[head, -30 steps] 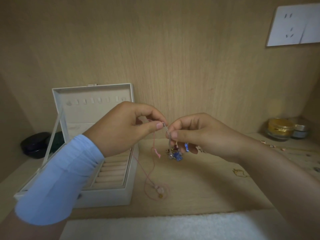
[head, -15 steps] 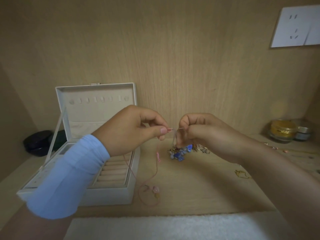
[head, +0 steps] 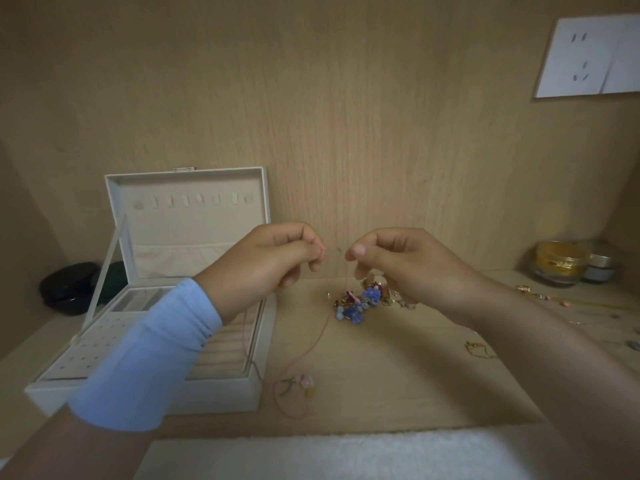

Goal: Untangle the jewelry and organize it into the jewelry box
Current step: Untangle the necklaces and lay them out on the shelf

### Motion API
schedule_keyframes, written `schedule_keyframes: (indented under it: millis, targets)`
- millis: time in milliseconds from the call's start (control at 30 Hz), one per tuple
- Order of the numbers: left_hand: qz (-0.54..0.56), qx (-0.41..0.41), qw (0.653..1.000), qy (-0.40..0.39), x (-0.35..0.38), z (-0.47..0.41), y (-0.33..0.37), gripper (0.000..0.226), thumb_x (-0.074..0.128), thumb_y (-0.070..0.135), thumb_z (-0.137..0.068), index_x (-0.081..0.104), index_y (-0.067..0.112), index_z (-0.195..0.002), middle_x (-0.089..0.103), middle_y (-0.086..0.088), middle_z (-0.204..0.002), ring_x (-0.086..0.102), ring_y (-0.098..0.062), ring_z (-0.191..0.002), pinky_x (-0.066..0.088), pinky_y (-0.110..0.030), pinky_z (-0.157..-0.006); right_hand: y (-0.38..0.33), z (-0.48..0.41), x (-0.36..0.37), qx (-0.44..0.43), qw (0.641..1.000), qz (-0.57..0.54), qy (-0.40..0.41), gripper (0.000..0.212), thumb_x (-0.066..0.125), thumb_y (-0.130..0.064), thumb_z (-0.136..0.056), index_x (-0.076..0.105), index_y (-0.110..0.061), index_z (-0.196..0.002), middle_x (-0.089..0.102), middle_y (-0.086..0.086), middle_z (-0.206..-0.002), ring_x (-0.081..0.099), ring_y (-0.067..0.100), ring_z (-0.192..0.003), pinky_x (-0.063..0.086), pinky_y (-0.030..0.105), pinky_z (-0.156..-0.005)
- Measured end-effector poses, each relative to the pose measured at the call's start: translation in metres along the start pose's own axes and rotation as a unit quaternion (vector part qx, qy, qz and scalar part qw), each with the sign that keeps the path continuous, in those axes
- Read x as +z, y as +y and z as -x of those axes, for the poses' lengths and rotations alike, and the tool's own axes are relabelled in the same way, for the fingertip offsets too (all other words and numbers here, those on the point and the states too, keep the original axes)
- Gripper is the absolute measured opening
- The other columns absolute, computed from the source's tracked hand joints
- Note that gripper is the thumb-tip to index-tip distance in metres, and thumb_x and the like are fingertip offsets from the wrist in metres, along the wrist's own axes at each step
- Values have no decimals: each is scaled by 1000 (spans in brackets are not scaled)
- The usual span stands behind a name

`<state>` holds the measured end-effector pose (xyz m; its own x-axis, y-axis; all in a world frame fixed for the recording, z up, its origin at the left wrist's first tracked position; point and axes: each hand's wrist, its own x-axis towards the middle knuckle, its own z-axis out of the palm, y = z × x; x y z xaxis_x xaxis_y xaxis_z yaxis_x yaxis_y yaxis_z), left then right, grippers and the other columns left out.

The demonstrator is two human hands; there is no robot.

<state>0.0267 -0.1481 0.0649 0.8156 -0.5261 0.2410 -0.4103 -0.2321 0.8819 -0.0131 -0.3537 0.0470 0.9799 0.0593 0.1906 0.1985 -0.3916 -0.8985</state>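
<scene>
Both hands have drawn apart since half a second ago, opening a gap between the fingertips. At the tabletop's (head: 398, 375) left edge the box (head: 225, 393) stands open. The left hand (head: 277, 261) pinches the pink cord (head: 320, 337), which droops to a loop near the front edge. The right hand (head: 398, 265) pinches another strand above the bead cluster (head: 360, 303), which lies mid-tabletop. A slow, even pull seems best, with the cluster left resting so its weight cannot tighten the knot.

Left hand (head: 273, 259), right hand (head: 410, 266), raised, fingers (head: 358, 251) pinching pink cord (head: 347, 275)
</scene>
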Motion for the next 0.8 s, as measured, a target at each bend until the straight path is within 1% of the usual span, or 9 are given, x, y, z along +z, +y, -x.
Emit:
schedule_keyframes:
  millis: [100,200,300,400,467,533,600,700,800]
  targets:
    - [75,-21,997,29,5,-5,-6,13,51,19,-73,62,17,-65,71,1,-80,65,-11,-78,48,-23,-69,-3,0,0,23,1000,4,-13,39,48,-44,-102,76,-18,-91,77,1,-85,37,6,-42,29,22,-43]
    - [192,-37,981,14,12,-8,-11,10,48,18,-73,56,15,-68,72,-10,-84,69,-26,-87,51,-36,-84,-2,-1,-1,24,999,10,-19,45,48,-46,-101,76,-18,-80,69,4,-61,34,17,-47,29,28,-49]
    - [276,-52,960,-8,15,-6,-12,10,43,12,-86,45,9,-77,65,-19,-76,69,-37,-74,59,-43,-71,-1,-1,-5,19,999,49,-4,44,53,-45,-99,73,-19,-69,45,-2,-49,34,21,-53,30,37,-56]
    - [263,-71,962,-11,15,-5,-9,22,30,6,-96,42,9,-78,60,-19,-72,64,-36,-59,55,-38,-53,-2,-2,-8,7,998,66,12,48,59,-42,-95,58,-19,-53,38,1,-53,33,18,-51,31,28,-53]
    - [240,-83,967,-11,16,-5,-10,24,30,4,-96,43,9,-76,63,-17,-75,65,-35,-64,56,-37,-55,-3,-3,-10,-3,999,47,16,51,60,-36,-95,42,-22,-49,34,-2,-54,29,14,-48,28,22,-47]
    - [202,-91,975,1,16,-8,-16,29,33,1,-94,46,9,-70,68,-14,-82,68,-30,-78,58,-36,-66,-3,-3,-12,-6,1000,18,8,48,57,-30,-96,36,-20,-55,32,-3,-55,25,12,-49,25,21,-47]
    - [174,-103,979,3,17,-10,-21,29,35,0,-92,46,9,-67,65,-12,-79,65,-23,-71,56,-32,-62,-3,-3,-14,-13,1000,1,7,42,55,-30,-93,37,-15,-59,33,1,-58,26,14,-51,27,22,-48]
    - [202,-129,971,-8,19,-9,-20,18,39,5,-86,43,11,-69,43,-8,-58,37,-15,-41,36,-18,-40,-2,-3,-13,-4,998,-59,14,30,49,-37,-78,37,-17,-59,38,2,-60,30,16,-53,28,26,-50]
    - [192,-144,970,-32,16,-8,-19,25,32,5,-91,43,14,-70,22,1,-53,16,-5,-37,17,-6,-42,-1,-5,-16,16,992,-122,14,33,50,-42,-78,35,-21,-58,39,0,-61,31,16,-54,24,31,-52]
